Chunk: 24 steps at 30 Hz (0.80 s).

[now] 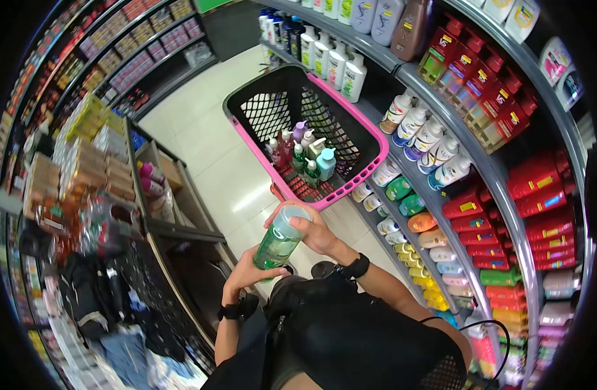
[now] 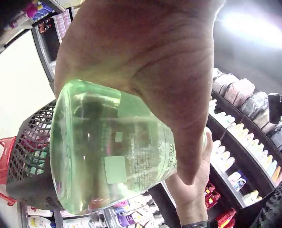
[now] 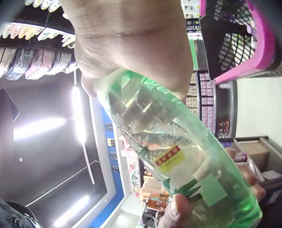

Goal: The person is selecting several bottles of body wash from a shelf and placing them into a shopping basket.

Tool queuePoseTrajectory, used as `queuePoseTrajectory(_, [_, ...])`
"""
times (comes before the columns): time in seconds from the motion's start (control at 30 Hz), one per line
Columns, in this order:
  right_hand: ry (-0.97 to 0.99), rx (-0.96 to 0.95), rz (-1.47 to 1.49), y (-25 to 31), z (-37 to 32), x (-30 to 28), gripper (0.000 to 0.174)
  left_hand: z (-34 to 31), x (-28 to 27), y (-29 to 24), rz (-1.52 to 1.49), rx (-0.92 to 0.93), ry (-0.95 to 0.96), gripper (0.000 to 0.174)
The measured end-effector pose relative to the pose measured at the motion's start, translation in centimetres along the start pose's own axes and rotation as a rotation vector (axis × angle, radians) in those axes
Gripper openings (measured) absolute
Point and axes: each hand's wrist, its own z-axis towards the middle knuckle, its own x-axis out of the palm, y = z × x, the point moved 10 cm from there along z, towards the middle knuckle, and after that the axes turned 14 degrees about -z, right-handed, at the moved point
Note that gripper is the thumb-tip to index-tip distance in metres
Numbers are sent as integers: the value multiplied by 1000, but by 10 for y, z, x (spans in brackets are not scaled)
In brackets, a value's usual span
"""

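Observation:
Both hands hold a green see-through bottle (image 1: 276, 247) of clear liquid in front of the body, with its pale cap end up and tilted to the right. My left hand (image 1: 248, 273) grips the bottle's lower part. Around the cap end curl the fingers and thumb of my right hand (image 1: 319, 232). A yellow and red price sticker (image 3: 170, 159) shows on the bottle's side in the right wrist view. Just beyond the hands stands a black shopping basket with a pink rim (image 1: 354, 194); several pump bottles (image 1: 326, 164) stand inside it.
Shelves of shampoo bottles (image 1: 428, 140) curve along the right side, with red pump bottles (image 1: 474, 78) higher up. On the left is a wooden stand (image 1: 162, 231) beside packed goods and clothing (image 1: 126, 354). Pale floor tiles (image 1: 201, 136) lie between, and more shelves (image 1: 136, 49) stand behind.

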Motion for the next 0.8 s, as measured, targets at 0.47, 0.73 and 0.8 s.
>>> queuePoseTrajectory(0.47, [-218,37,-393,17,133,-38,82,133,-134,-111,179,111,399,57])
queuePoseTrajectory(0.73, [-299,-11,-586,53,188,-90,59,225,-147,-154,113,132,540,58])
queuePoseTrajectory(0.8, [-317,5,-625,58,206,-108,59,252,-152,-161,202,93,561,59])
